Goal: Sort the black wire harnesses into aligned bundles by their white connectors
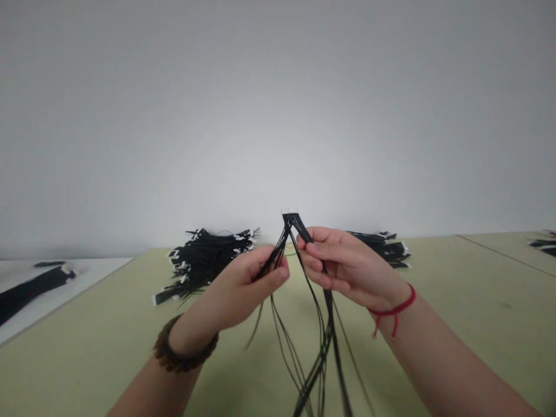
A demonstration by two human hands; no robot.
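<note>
Inspection finds a pale green laminate worktable point(438, 353) set against a plain grey-white wall point(278, 127), with a white-topped surface point(102, 278) at the left and a further table section point(499, 252) at the right. Two stacks of black, white-tipped wire harnesses lie toward the table's far edge: a large stack point(204, 260) left of centre and a smaller stack point(382, 246) right of centre. Their position beside the wall appears to keep them apart from the work held up in front of the person. A further black bundle point(30, 292) lies on the white surface, and another point(545, 243) sits at the far right corner. The task item, a single black wire harness point(325, 341), is held in the air above the table, between the stacks. Its strands rise to a joined tip point(290, 219) and hang loosely below the hands. The left hand point(247, 286), with a wooden bead bracelet point(185, 347) at the wrist, pinches one group of strands between thumb and curled fingers. The right hand point(343, 266), with a red cord point(393, 307) at the wrist, pinches another group between thumb and forefinger. This spacing keeps the two groups parted in a narrow V.
</note>
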